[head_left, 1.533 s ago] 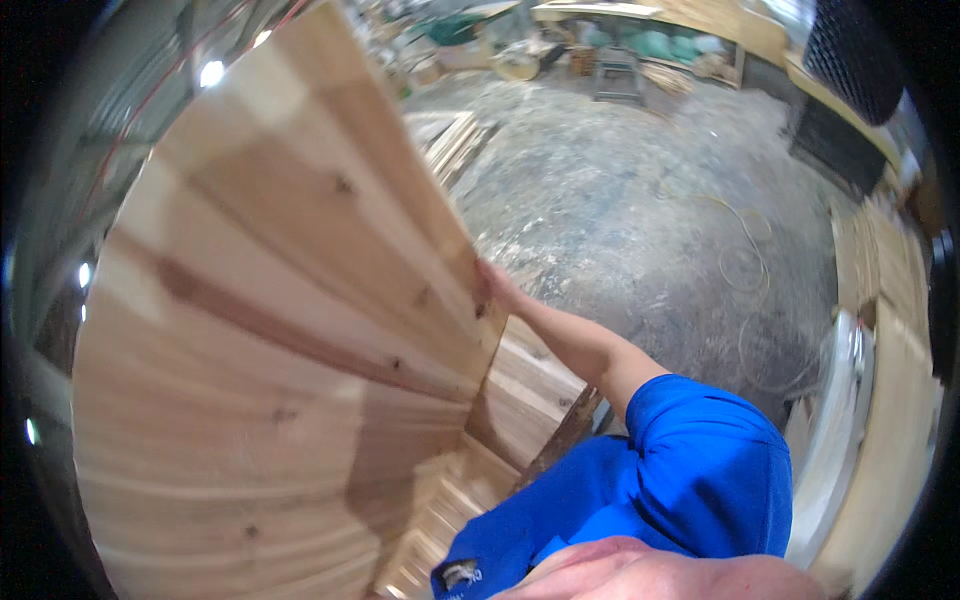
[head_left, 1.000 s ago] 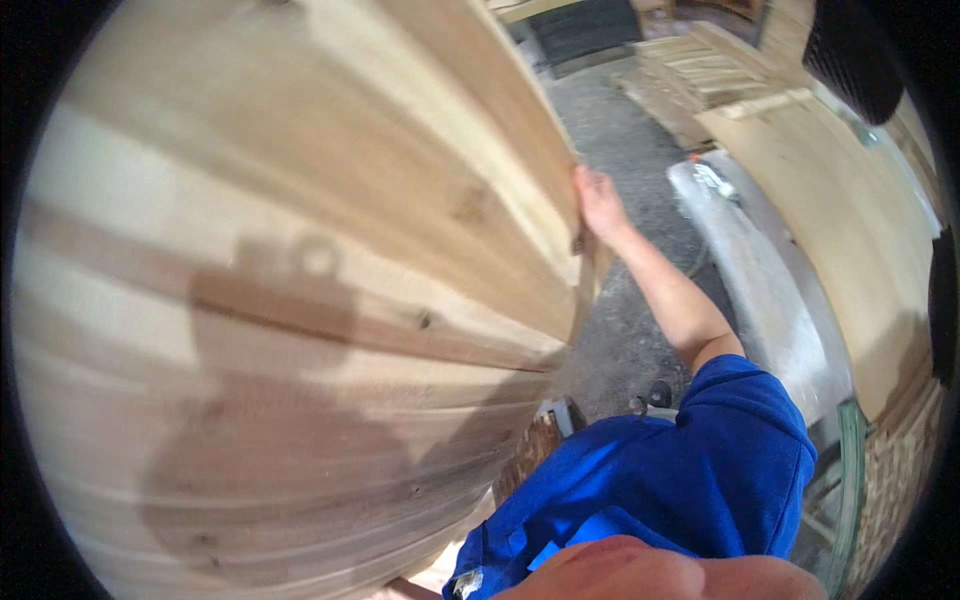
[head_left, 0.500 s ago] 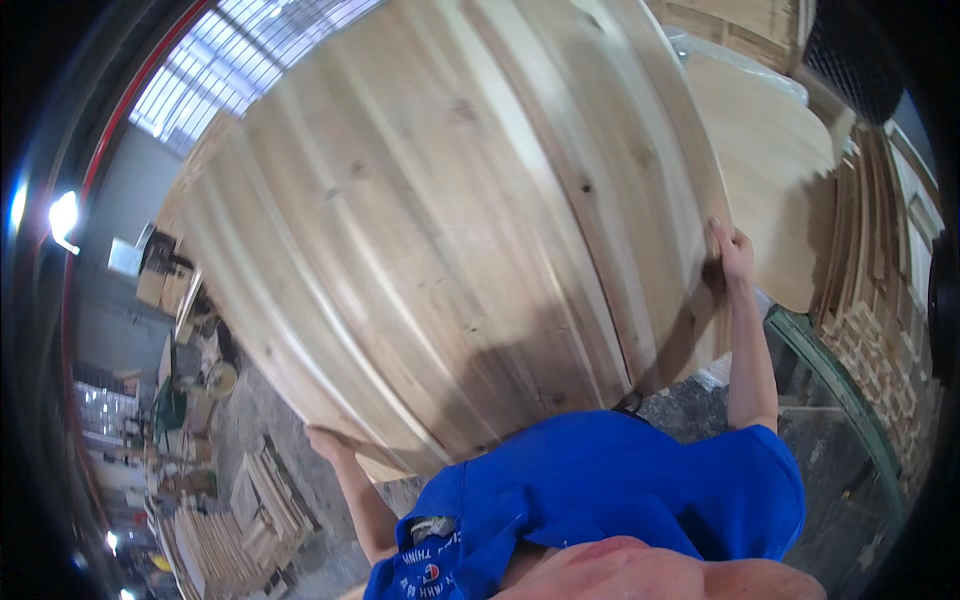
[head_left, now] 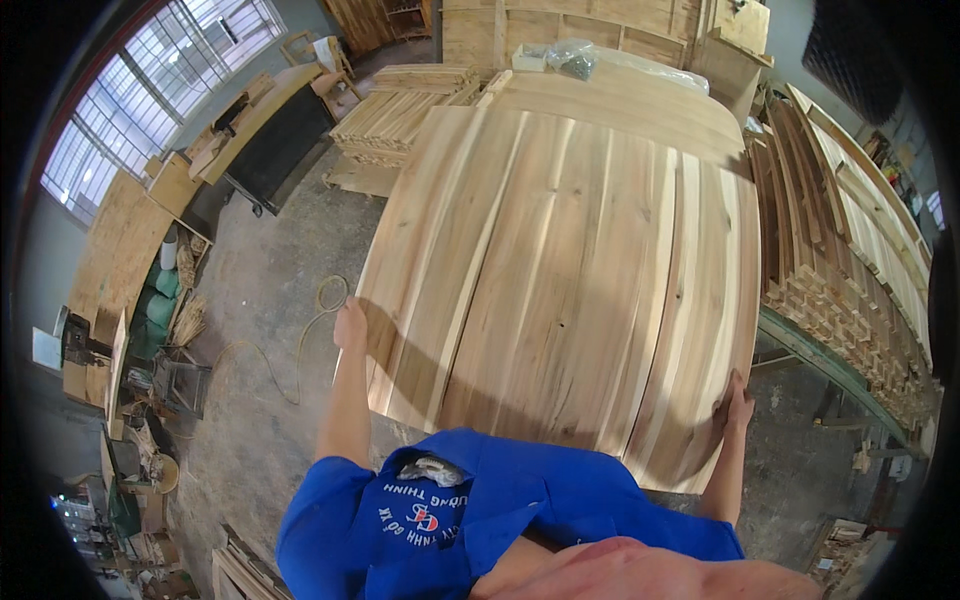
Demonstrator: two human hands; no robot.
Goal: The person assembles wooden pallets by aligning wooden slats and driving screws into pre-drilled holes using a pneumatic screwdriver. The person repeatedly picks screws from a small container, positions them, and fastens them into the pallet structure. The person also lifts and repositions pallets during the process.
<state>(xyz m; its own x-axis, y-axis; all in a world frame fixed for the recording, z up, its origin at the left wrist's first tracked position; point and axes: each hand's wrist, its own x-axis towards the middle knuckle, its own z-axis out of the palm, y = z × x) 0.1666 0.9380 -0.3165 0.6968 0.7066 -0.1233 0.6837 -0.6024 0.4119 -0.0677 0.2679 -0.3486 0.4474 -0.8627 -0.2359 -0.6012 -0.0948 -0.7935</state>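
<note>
A large wooden panel of glued planks, with knots and light and dark streaks, stretches out in front of me. My left hand is closed on its left edge, while my right hand grips the right edge near the closest corner. Its near edge comes close to my blue shirt. At the far end the panel overlaps a paler wooden board; whether the two touch I cannot tell. The undersides of both are hidden, as are most of the fingers beneath the panel.
Stacked wood strips lie behind on the left, near a dark-sided workbench. To the right, long timber pieces rest over a green metal frame. A hose curls on the concrete floor. A plastic bag sits at the back.
The panel has gone from raised and tilted across the view to lower and flatter, its far end now over the paler board. My view has turned. Both hands keep their hold.
</note>
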